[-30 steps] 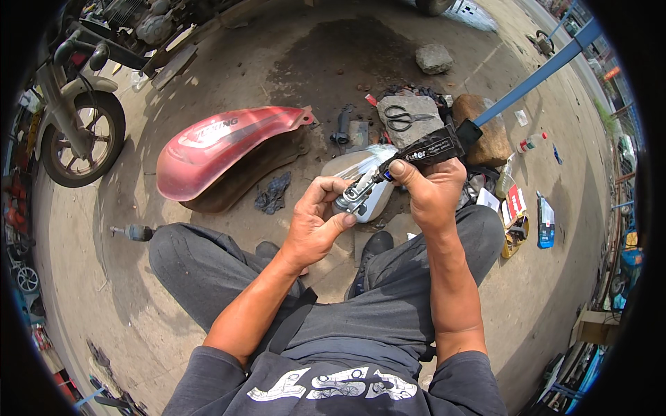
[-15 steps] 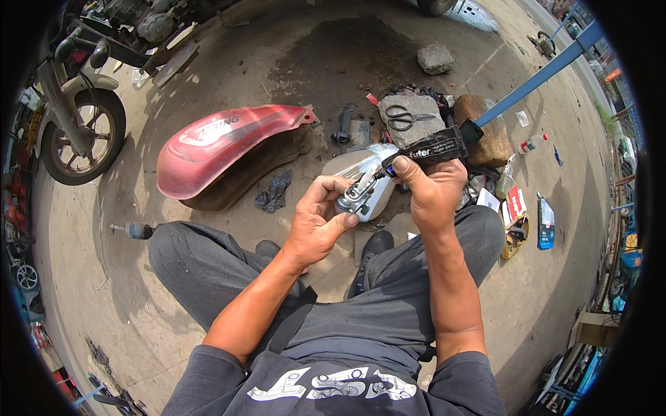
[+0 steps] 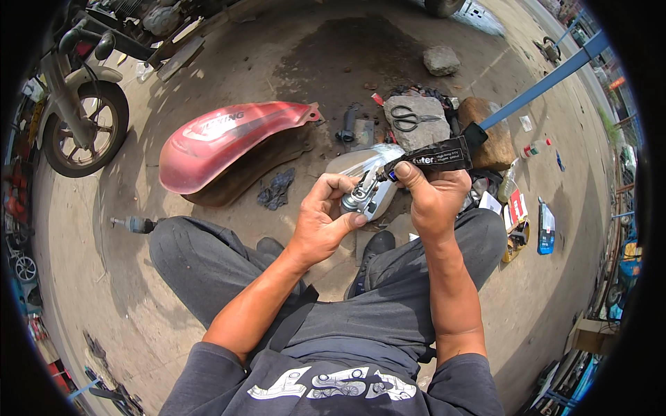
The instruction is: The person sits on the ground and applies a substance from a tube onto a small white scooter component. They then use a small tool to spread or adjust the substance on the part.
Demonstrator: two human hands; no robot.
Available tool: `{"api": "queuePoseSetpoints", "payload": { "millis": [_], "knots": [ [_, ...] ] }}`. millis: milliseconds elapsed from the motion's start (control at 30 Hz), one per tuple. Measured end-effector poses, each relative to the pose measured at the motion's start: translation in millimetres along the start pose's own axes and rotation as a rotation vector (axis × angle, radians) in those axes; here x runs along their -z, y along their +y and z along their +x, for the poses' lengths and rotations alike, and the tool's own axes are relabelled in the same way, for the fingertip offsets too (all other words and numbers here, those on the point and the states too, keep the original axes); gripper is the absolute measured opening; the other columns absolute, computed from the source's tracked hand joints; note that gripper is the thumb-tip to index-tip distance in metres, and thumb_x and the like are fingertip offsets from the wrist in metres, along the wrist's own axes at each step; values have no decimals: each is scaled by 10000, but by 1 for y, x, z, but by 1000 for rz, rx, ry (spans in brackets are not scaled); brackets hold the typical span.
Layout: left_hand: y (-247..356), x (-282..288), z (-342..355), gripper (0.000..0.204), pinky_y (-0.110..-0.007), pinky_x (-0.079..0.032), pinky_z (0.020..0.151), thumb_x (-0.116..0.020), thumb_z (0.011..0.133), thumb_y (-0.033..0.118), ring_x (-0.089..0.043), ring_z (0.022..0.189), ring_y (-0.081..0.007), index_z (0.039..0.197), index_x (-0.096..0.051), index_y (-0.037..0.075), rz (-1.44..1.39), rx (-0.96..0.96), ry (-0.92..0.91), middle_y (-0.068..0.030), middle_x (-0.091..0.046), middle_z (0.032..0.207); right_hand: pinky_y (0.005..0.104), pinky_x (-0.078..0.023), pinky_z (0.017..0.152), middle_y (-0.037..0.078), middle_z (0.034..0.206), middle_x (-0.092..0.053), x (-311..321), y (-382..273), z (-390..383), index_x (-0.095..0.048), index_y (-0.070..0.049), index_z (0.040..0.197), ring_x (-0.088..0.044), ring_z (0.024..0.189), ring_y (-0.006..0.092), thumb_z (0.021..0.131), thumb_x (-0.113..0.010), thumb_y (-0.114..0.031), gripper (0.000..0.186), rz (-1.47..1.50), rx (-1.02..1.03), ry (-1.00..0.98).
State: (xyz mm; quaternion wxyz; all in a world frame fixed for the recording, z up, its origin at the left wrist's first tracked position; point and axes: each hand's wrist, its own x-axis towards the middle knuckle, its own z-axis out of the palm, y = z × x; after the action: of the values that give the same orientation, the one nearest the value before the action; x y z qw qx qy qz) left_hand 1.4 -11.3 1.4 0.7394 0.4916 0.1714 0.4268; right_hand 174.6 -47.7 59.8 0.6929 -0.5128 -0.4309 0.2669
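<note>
Red and glossy, a fuel tank (image 3: 232,149) lies on the ground (image 3: 173,333), a crumpled dark rag (image 3: 276,190) near it. The left hand (image 3: 318,222) has its grip pinched around a small metal part (image 3: 359,196), above a pale rounded shell (image 3: 347,163). The right hand (image 3: 437,201) closes its grip around a black tube (image 3: 444,154), nozzle end at the part; contact is unclear. Rightmost, a bottle (image 3: 535,148) lies beyond a brown stone (image 3: 496,154).

Scissors (image 3: 417,118) on stone (image 3: 427,130); rag (image 3: 276,191), perhaps.
</note>
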Motion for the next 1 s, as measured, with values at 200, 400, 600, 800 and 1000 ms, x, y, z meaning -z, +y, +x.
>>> {"api": "queuePoseSetpoints", "payload": {
  "millis": [200,400,600,800,1000],
  "knots": [
    [0,0,0,443,-354,-465,1021,-770,797,-9,-561,1155,-177,1092,-444,49,-38,6,12,-138,-568,1233,241,-488,607,34,745,-681,-5,-2,-2,-696,32,832,-604,672,91,804,-778,-12,98,-56,36,5],
    [2,-3,0,469,-350,-462,1020,-792,780,-2,-561,1163,-176,1090,-445,56,-61,33,16,-122,-566,1219,234,-481,590,34,731,-679,-4,-3,-1,-694,32,825,-599,655,87,807,-777,-16,97,-74,23,23],
    [3,-3,0,474,-341,-455,1017,-798,773,-3,-560,1154,-165,1091,-452,63,-34,23,18,-86,-557,1178,237,-486,595,38,734,-682,-6,-4,-1,-694,36,830,-605,661,89,810,-771,-10,92,-63,26,19],
    [-1,-1,0,467,-333,-456,1001,-793,775,-13,-550,1135,-150,1090,-456,60,-61,21,27,-102,-555,1225,244,-507,638,47,776,-695,-7,-3,-3,-697,39,859,-622,701,97,803,-771,9,98,-47,42,11],
    [2,-2,-1,477,-330,-453,1004,-792,767,-30,-540,1143,-151,1092,-452,53,-41,16,35,-109,-543,1252,246,-511,671,54,812,-701,-8,-2,-6,-695,40,887,-623,733,98,795,-766,38,116,-43,36,-6]
  ]
}}
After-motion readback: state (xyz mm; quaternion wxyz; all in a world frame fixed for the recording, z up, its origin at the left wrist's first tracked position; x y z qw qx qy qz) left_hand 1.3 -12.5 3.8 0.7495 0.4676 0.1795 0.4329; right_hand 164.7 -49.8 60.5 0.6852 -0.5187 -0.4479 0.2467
